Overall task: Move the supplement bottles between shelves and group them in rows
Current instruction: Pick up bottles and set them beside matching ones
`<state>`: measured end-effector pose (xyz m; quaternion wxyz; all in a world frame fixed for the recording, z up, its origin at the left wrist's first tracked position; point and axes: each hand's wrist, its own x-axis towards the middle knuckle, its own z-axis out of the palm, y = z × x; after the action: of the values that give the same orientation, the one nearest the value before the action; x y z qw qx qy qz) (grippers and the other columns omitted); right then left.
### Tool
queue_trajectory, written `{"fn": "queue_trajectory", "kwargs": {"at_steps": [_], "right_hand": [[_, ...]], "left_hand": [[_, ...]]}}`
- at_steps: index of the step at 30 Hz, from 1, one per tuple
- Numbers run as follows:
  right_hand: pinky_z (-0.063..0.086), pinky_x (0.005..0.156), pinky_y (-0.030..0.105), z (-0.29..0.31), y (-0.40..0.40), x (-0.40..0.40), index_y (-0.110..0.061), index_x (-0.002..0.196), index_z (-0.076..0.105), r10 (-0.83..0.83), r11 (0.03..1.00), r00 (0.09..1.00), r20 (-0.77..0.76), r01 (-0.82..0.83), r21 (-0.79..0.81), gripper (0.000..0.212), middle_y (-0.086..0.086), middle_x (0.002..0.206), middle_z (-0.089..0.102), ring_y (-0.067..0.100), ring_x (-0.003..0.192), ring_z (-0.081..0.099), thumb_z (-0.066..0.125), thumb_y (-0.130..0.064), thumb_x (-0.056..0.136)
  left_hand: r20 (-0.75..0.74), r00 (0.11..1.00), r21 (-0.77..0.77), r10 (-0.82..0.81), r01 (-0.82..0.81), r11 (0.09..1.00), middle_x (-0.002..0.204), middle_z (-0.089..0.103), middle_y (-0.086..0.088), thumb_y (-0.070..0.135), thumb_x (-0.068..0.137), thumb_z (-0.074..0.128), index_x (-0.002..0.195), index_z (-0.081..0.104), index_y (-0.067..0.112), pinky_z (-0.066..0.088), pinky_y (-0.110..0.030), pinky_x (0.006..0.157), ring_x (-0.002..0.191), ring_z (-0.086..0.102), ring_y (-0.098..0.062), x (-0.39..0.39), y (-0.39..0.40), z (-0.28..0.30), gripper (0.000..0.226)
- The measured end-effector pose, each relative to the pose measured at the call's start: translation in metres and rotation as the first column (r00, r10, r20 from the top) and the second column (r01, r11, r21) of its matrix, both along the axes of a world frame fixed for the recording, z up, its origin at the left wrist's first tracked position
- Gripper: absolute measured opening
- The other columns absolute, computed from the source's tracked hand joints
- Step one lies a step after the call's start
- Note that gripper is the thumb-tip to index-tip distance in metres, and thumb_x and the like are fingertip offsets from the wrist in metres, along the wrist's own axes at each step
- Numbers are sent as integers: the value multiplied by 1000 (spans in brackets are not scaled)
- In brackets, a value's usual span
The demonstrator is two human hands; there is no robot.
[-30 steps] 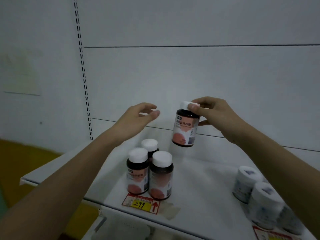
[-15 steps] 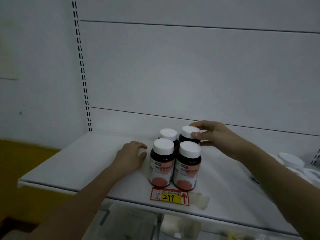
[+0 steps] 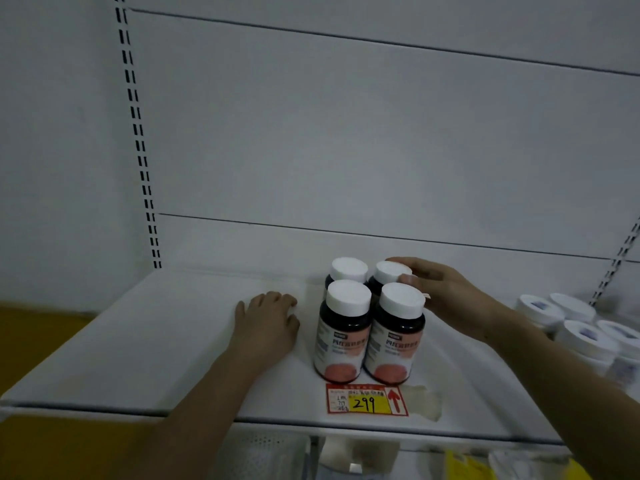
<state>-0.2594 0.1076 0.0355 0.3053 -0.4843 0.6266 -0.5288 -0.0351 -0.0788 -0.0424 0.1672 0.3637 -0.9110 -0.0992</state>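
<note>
Supplement bottles (image 3: pixel 370 327) stand just below centre frame in a tight two-by-two block on the white shelf (image 3: pixel 166 344), behind a red and yellow price tag (image 3: pixel 367 400). I count four dark, white-capped bottles. The right hand (image 3: pixel 446 296) curls its fingers around the rear right bottle's cap (image 3: pixel 391 271). To finish well, it should settle that bottle square with its neighbours before letting go. The left hand (image 3: pixel 266 320) rests on the shelf, fingers loosely bent, holding nothing. At lower right, at least four white tubs (image 3: pixel 585 334) cluster.
</note>
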Motion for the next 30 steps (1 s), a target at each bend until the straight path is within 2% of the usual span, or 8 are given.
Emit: {"fn": "queue_trajectory", "kwargs": {"at_steps": [3,6,8,10,12,16,20,30], "right_hand": [[44,104,46,-5,0,1,-21,132,61,-9,1000,999,48,10,-22,50,4,133,64,25,125,58,65,-37,85],[43,103,45,-2,7,2,-21,135,59,-7,1000,998,60,8,-9,54,2,135,62,22,126,57,59,-46,87],[49,97,38,5,14,4,-27,132,60,-30,999,1000,-7,30,29,50,-6,132,64,14,121,60,58,-52,89],[55,88,31,19,22,5,-33,126,61,-93,993,987,-130,101,59,43,-10,125,67,7,111,65,57,-56,89],[58,82,27,38,32,3,-33,118,64,-180,981,955,-235,191,28,30,-10,116,69,5,101,67,59,-48,92],[56,68,18,80,68,-3,-26,101,70,-210,970,843,-495,243,4,12,-10,94,73,3,81,68,60,-30,95],[54,69,27,107,127,-19,-22,87,69,-220,942,678,-701,335,28,18,-9,82,72,14,76,68,57,-32,96],[49,57,21,104,413,-116,-23,76,68,-407,809,567,-717,587,5,30,-4,74,71,8,62,63,54,-40,97]], "left_hand": [[-6,1000,15,-13,13,1000,146,43,1,33,100,38,140,44,26,20,-45,114,135,37,-22,2,2,1,41],[36,999,24,-25,24,999,147,44,0,33,101,38,142,43,25,21,-45,115,136,38,-23,5,10,9,42],[36,999,125,-34,29,992,145,49,-2,33,100,42,140,46,24,28,-41,113,132,43,-24,6,9,23,42],[-64,998,322,-12,32,946,139,55,-7,29,98,50,135,54,17,39,-34,106,124,52,-25,8,5,50,39],[-195,980,386,35,43,921,132,59,-12,24,96,55,129,59,10,44,-31,100,117,56,-26,8,5,88,36],[-347,936,220,-56,139,966,129,62,-7,25,96,54,124,63,14,43,-31,98,115,57,-23,-13,46,169,31],[-332,910,101,-248,296,950,123,62,-1,30,97,52,120,65,19,43,-27,90,110,58,-19,-66,137,216,28],[-225,840,69,-494,520,851,117,66,0,33,93,54,113,67,24,49,-35,95,105,61,-18,-226,414,199,26]]}}
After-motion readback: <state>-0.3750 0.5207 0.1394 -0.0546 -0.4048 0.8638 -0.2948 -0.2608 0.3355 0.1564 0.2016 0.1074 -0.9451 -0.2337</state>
